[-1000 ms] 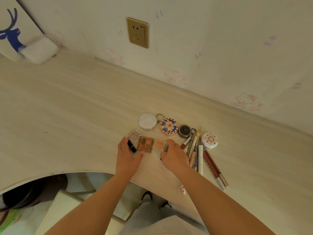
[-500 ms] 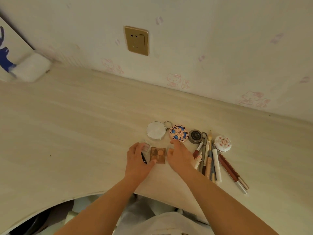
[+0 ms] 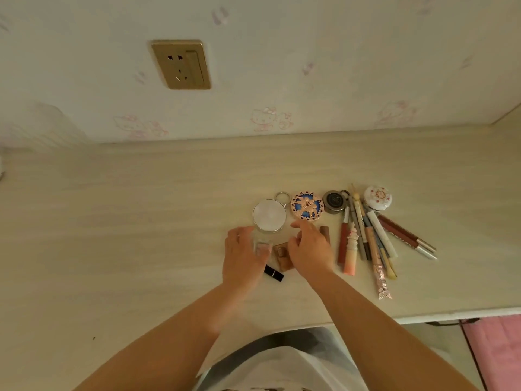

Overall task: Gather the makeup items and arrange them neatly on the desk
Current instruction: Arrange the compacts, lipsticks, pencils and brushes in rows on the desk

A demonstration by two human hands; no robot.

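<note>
My left hand (image 3: pixel 242 256) pinches a small clear square case (image 3: pixel 260 241) just below the round white compact (image 3: pixel 269 215). Beside it, my right hand (image 3: pixel 310 249) lies with loosely bent fingers over the brown eyeshadow palette (image 3: pixel 282 257), its forefinger reaching toward the blue-and-pink flower compact (image 3: pixel 307 206). A black lipstick (image 3: pixel 273 273) sits on the desk (image 3: pixel 141 221) under my left thumb. To the right are a dark round pot (image 3: pixel 334 202), a white patterned compact (image 3: pixel 377 198) and a fan of pencils, brushes and lip tubes (image 3: pixel 366 241). A brown item (image 3: pixel 325 232) peeks out behind my right hand.
The pale wooden desk runs along a wall with a gold power socket (image 3: pixel 181 64). The desk's front edge (image 3: pixel 451 316) curves close to my body. A pink surface (image 3: pixel 496 342) shows below the desk at the lower right.
Both hands have shifted up toward the round white compact. The black lipstick, earlier under my left hand, now lies free on the desk. The small orange case is out of sight.
</note>
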